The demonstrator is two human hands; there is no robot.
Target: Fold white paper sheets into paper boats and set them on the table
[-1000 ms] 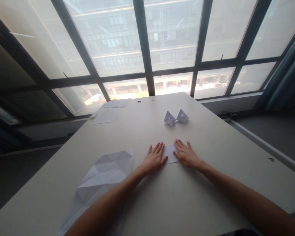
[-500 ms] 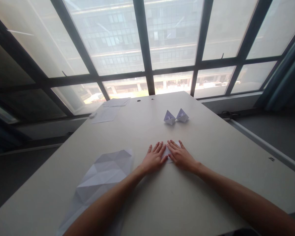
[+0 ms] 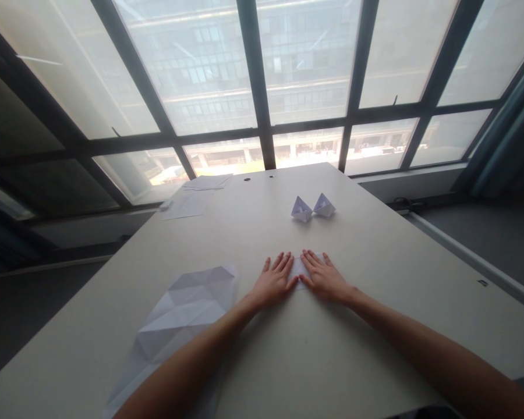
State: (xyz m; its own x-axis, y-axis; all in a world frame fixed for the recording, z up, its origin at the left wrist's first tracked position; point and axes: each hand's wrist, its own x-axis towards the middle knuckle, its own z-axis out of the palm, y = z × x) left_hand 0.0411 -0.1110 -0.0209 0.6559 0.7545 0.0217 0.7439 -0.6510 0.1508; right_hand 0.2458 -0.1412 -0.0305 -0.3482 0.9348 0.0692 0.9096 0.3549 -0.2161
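1. Far left, loose sheets (image 3: 186,205) are laid toward the rear of the table (image 3: 262,227); nearer the camera, a creased sheet (image 3: 187,308) is partly covered from view by the left forearm.

2. The left hand (image 3: 273,283) is spread palm down at the left end of the paper, its fingers stretched out — nothing is gripped, and hardly any shift is seen in it across the last second.

3. The paper (image 3: 300,266), small and white, is kept flat on the table under both hands. A slightly wider strip is bared between them than half a second ago, a narrower one than a full second ago; flattening by rubbing strokes is suggested.

4. Beyond the paper, well apart from the fingers, two folded shapes (image 3: 301,210) are set side by side, their lower corners all but touching.

5. The right hand (image 3: 325,279) has been slid inward, then eased slightly back out. It is laid palm down over the paper's right part, fingers extended, thumb pointed toward the other thumb — nothing is grasped.
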